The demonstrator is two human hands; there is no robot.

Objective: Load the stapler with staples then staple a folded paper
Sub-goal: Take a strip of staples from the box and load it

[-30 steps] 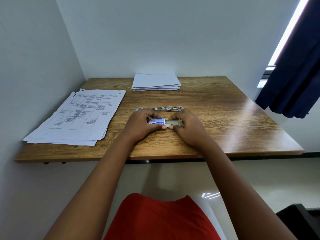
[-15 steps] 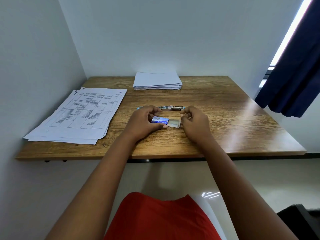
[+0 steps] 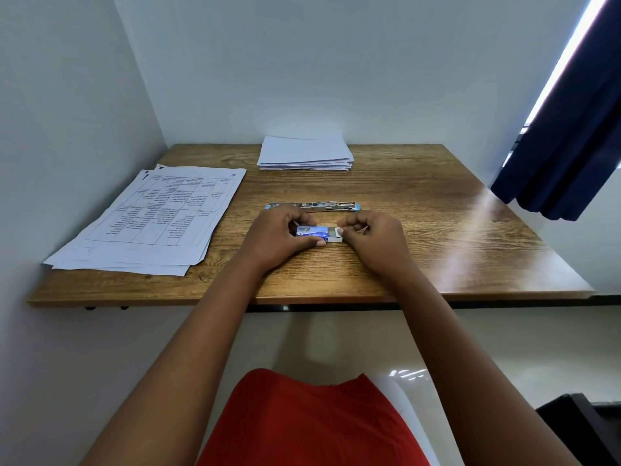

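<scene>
Staple box (image 3: 317, 233) sits at table (image 3: 420, 237) centre, left hand (image 3: 279, 235) pinching its blue sleeve, right hand (image 3: 373, 235) pinching the drawer end. Stapler (image 3: 312, 206) lies opened flat at 12 o'clock, just beyond.

The tabletop (image 3: 420, 250) lies bare along its right edge and front right corner. Printed sheets (image 3: 148, 223) fill the left edge; a paper stack (image 3: 305, 154) sits mid back edge. The opened stapler (image 3: 312, 206) bars the centre, just behind both hands
</scene>
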